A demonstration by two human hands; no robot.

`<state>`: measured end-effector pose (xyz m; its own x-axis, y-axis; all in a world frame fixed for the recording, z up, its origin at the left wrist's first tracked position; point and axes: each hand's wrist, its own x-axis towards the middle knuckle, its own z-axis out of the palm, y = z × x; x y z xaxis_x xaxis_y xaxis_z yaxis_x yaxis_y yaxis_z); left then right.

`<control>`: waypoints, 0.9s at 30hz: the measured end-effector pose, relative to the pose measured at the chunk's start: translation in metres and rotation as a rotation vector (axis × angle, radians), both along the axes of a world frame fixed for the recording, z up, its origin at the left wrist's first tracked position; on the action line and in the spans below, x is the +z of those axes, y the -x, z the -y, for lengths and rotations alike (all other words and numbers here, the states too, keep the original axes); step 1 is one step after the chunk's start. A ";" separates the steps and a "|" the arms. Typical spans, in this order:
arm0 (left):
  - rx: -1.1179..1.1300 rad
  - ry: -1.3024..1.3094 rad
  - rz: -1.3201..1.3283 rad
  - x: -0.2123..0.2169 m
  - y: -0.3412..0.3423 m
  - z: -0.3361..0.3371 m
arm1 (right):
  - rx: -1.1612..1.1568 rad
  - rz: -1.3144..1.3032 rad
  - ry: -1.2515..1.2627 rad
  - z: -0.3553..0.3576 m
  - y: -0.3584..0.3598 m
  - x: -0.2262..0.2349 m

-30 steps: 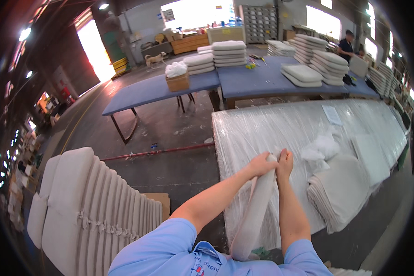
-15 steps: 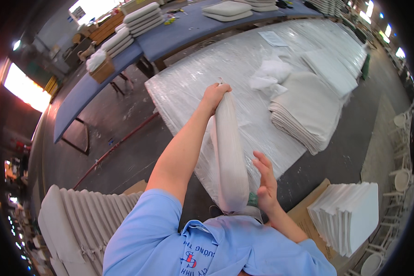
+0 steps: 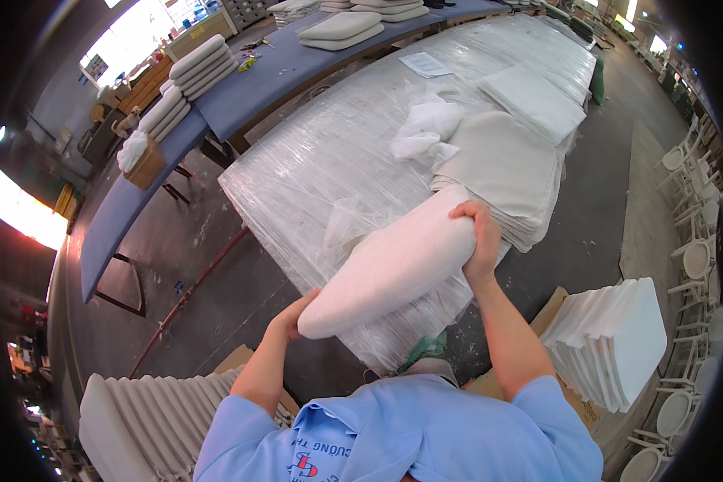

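A white fabric-covered seat cushion (image 3: pixel 390 269) is held up in front of me over the near part of the plastic-wrapped table, tilted with its right end farther away. My left hand (image 3: pixel 292 315) grips its near left end, the fingers partly hidden behind it. Around the far right end my right hand (image 3: pixel 479 239) is closed, fingertips over the edge. Just beyond the cushion lies a pile of flat off-white fabric covers (image 3: pixel 502 169). A crumpled clear plastic bag (image 3: pixel 430 128) rests beside that pile.
Clear film covers the table (image 3: pixel 297 169). Finished cushions (image 3: pixel 202 68) are stacked on the blue bench (image 3: pixel 249 96) at the back. A row of cushions (image 3: pixel 161 418) stands at lower left, white foam pads (image 3: pixel 606 341) at lower right. White chairs (image 3: pixel 697 259) line the right side.
The cushion has turned from upright and edge-on to a slant across my front. My right hand, earlier free with fingers apart, now holds its right end; my left hand has come lower and nearer.
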<state>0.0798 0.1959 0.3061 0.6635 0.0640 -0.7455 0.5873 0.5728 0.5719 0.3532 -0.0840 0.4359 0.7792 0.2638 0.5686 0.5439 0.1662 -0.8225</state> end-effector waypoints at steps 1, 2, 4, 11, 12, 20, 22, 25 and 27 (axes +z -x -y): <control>0.134 0.113 0.095 0.006 0.003 0.005 | -0.034 -0.071 0.033 0.004 -0.008 -0.003; 0.279 0.216 0.195 0.012 0.008 0.006 | -0.056 -0.139 0.057 0.005 -0.013 -0.005; 0.341 0.201 0.189 0.026 0.010 0.005 | -0.158 -0.052 0.134 0.016 -0.012 -0.009; 0.344 0.050 0.099 0.121 0.094 0.030 | 0.039 -0.769 -0.374 0.092 0.094 -0.019; 0.337 0.069 0.056 0.127 0.109 0.040 | 0.041 -0.797 -0.386 0.105 0.113 -0.023; 0.072 0.207 -0.200 0.080 0.173 0.077 | 0.299 -1.351 0.482 0.171 0.148 -0.005; 0.012 0.158 -0.288 0.071 0.159 0.080 | 0.303 -1.459 0.749 0.167 0.138 0.001; -0.050 0.065 -0.391 0.037 0.142 0.087 | 0.474 -1.518 0.991 0.154 0.124 -0.015; -0.058 0.017 -0.357 0.006 0.143 0.093 | 0.594 -1.514 1.097 0.142 0.115 -0.036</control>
<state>-0.0630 0.1027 0.3117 0.3630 0.0197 -0.9316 0.7799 0.5406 0.3153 0.2379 -0.2257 0.3999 0.0811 0.3473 -0.9343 -0.5125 -0.7894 -0.3379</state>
